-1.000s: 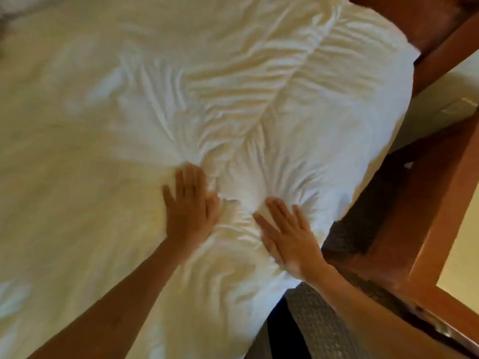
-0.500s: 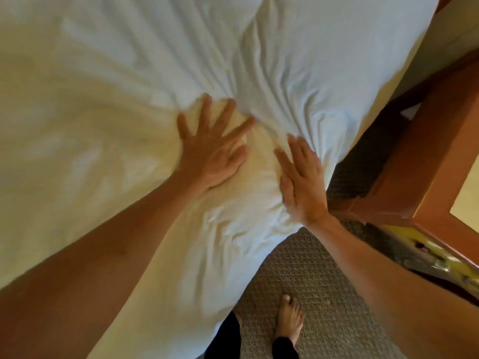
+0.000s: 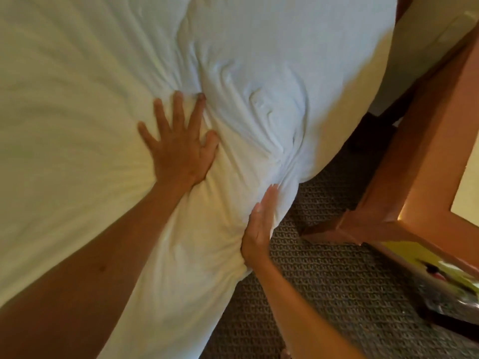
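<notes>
A white duvet [image 3: 90, 99] covers the bed and fills most of the view. A white pillow [image 3: 298, 73] lies under or against it at the upper right, with creases where the two meet. My left hand [image 3: 178, 143] presses flat on the duvet with fingers spread, its fingertips at the crease by the pillow. My right hand [image 3: 259, 224] lies with straight fingers against the bed's side edge, pushing the fabric in just below the pillow's corner.
Patterned brown carpet [image 3: 337, 281] runs along the bed's right side. A wooden nightstand [image 3: 404, 177] stands close at the right, with cluttered items on a low shelf [image 3: 445, 286]. A toe of my foot shows at the bottom edge.
My right hand has slid from the top of the bedding down to its side edge. My left hand stays pressed on top, shifted slightly left. The view has tilted closer.
</notes>
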Demonstrator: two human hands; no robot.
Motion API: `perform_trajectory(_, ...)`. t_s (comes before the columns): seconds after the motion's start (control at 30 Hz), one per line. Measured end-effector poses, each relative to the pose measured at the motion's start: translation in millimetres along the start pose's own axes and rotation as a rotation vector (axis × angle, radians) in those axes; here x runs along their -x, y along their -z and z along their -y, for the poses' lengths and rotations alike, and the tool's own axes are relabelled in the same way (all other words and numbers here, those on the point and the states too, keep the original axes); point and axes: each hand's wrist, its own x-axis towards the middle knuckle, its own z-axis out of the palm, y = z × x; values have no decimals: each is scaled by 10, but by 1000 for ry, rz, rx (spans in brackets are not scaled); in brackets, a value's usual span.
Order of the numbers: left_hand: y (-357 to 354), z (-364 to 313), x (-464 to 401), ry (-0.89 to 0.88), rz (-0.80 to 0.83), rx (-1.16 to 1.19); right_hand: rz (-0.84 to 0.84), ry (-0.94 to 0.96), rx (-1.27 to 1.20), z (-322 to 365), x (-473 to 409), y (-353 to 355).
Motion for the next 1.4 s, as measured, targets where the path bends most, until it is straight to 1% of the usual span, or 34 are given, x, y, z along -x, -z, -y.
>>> perform_trajectory(0.07,14,-4,-9,0,-10,27,19,13,-32,27,-26,118)
perform_trajectory(0.17,68,4,-65,10,19,117,-153,235,-54,173,-10,117)
perform_trajectory(0.23,140,53,-69,-25,27,162,-67,430,21,-25,257,-89)
perform_trajectory(0.27,179,65,-28,-66,28,180,-27,466,119,-250,410,-183)
perform_trajectory(0.33,272,91,236,-128,-1,237,57,400,289,-871,550,-205)
perform_trajectory(0.37,328,112,406,-169,-38,269,92,323,294,-1050,577,-159)
perform_trajectory(0.4,393,144,608,-193,-50,311,88,233,258,-1075,570,-130)
perform_trajectory(0.47,487,246,1222,-184,-36,351,27,122,156,-764,627,-81)
perform_trajectory(0.53,438,298,1820,-216,-145,179,-146,161,55,-240,616,-61)
perform_trajectory(0.57,358,337,2167,-228,-209,62,-207,241,25,30,643,-54)
perform_trajectory(0.6,209,388,2509,-250,-250,-54,-212,380,27,187,645,-51)
perform_trajectory(0.63,-21,482,2833,-259,-258,-156,-155,529,88,199,694,-83)
perform_trajectory(0.67,-284,597,3125,-279,-262,-223,-70,624,171,60,786,-147)
perform_trajectory(0.7,-540,708,3405,-328,-232,-264,26,634,273,-217,896,-209)
perform_trajectory(0.73,-783,822,3658,-366,-202,-276,103,559,365,-547,1030,-222)
perform_trajectory(0.77,-953,904,3859,-367,-166,-286,148,418,410,-838,1158,-193)
perform_trajectory(0.8,-1031,916,3966,-339,-131,-310,150,279,414,-986,1225,-168)
perform_trajectory(0.83,-1029,868,4006,-327,-116,-315,142,192,362,-951,1254,-137)
perform_trajectory(0.87,-983,784,3996,-338,-154,-306,112,182,289,-799,1264,-91)
perform_trajectory(0.9,-878,702,3959,-347,-211,-304,50,236,218,-597,1257,-47)
perform_trajectory(0.97,-779,725,3874,-376,-294,-307,-113,431,94,-144,1256,-5)
perform_trajectory(1.0,-799,808,3853,-406,-293,-331,-107,565,109,-55,1277,-31)
perform_trajectory(1.03,-887,905,3916,-434,-233,-389,-3,717,218,-115,1373,-81)
perform_trajectory(1.07,-1047,976,3991,-492,-169,-435,147,838,408,-325,1496,-98)
perform_trajectory(1.1,-1218,997,4133,-532,-74,-463,329,863,602,-664,1676,-84)
perform_trajectory(1.13,-1325,969,4260,-566,41,-505,477,826,780,-1041,1819,-24)
perform_trajectory(1.17,-1392,905,4384,-600,138,-515,598,698,905,-1363,1931,83)
perform_trajectory(1.2,-1416,839,4463,-617,159,-489,650,453,913,-1577,2033,172)
perform_trajectory(1.23,-1375,789,4516,-591,149,-440,604,194,807,-1644,2095,223)
perform_trajectory(1.27,-1278,754,4558,-553,104,-381,516,23,685,-1575,2112,235)
perform_trajectory(1.3,-1174,744,4563,-518,13,-320,418,-12,547,-1443,2081,202)
perform_trajectory(1.33,-1069,790,4544,-463,-79,-259,319,68,407,-1259,2033,158)
perform_trajectory(1.37,-978,889,4514,-398,-139,-230,243,207,278,-1070,1952,107)
perform_trajectory(1.4,-925,1001,4490,-346,-159,-254,206,357,219,-927,1875,69)
